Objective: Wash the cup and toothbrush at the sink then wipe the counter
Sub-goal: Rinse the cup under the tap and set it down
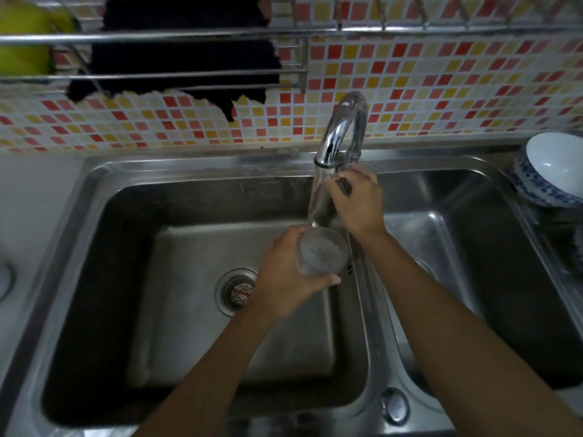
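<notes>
My left hand [285, 272] grips a clear cup [321, 252] upright over the left basin of the steel sink [94, 190]. Water runs from the chrome tap [339, 130] straight down into the cup. My right hand [356, 200] is curled round the tap's lever at its base, behind and to the right of the cup. No toothbrush is in view.
A round drain strainer [237, 293] sits in the left basin's floor. The right basin [473, 247] lies beyond the divider. A white and blue bowl [550, 171] stands at the far right rim. A wire rack [157, 77] with a dark cloth [186, 52] hangs on the tiled wall.
</notes>
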Demonstrator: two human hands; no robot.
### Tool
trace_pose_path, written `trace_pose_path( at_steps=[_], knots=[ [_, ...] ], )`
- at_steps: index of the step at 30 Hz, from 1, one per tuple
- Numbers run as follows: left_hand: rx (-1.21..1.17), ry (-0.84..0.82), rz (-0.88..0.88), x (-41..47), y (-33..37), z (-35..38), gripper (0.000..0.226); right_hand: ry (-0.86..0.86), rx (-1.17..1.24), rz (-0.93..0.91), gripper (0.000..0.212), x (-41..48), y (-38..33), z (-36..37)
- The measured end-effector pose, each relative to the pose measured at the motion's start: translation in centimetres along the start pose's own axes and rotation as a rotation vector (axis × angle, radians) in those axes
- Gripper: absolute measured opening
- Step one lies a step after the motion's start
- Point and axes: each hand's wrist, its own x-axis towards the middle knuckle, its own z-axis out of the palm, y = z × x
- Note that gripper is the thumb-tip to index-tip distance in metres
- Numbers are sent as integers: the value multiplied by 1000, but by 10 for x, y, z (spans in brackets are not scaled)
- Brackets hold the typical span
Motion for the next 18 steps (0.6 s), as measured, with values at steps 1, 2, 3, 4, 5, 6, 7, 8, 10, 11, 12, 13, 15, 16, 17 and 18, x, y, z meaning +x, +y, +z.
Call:
trace_pose_path(
  at_steps=[1,2,3,4,5,6,7,8,10,11,12,13,15,16,17,18],
  knots=[
    [-21,0,-9,-1,0,1,78,-7,-11,-12,32,1,2,-1],
    [-57,19,-28,-2,-1,1,76,-14,-15,-19,31,1,3,0],
    [-93,51,-51,-2,-2,1,74,-12,-16,-24,31,1,5,1],
    [-123,88,-73,-2,-4,0,73,6,-8,-32,30,1,6,3],
    [-125,114,-80,-3,-5,-1,74,41,14,-39,29,1,7,4],
    [-100,117,-71,-3,-8,-2,76,83,54,-38,28,0,8,4],
    [-51,95,-52,-3,-10,-2,79,119,104,-20,28,0,7,3],
    [-11,60,-28,-3,-12,-3,82,147,152,12,27,-1,5,2],
    [6,29,-11,-2,-15,-3,84,183,219,88,26,-3,4,-2],
    [3,45,-12,-2,-15,-3,85,193,235,105,27,-3,4,-4],
    [5,62,-9,-1,-15,-4,85,195,244,108,27,-4,5,-5],
    [18,61,2,-1,-15,-4,85,192,259,104,28,-4,5,-7],
    [36,5,22,-1,-12,-4,85,176,304,103,27,-6,3,-7],
    [29,-9,26,-1,-12,-3,84,171,319,107,27,-6,2,-7],
    [8,1,22,0,-12,-3,84,170,329,114,27,-6,1,-7],
    [-22,24,12,2,-13,-3,84,173,338,120,27,-7,1,-7]
  ],
)
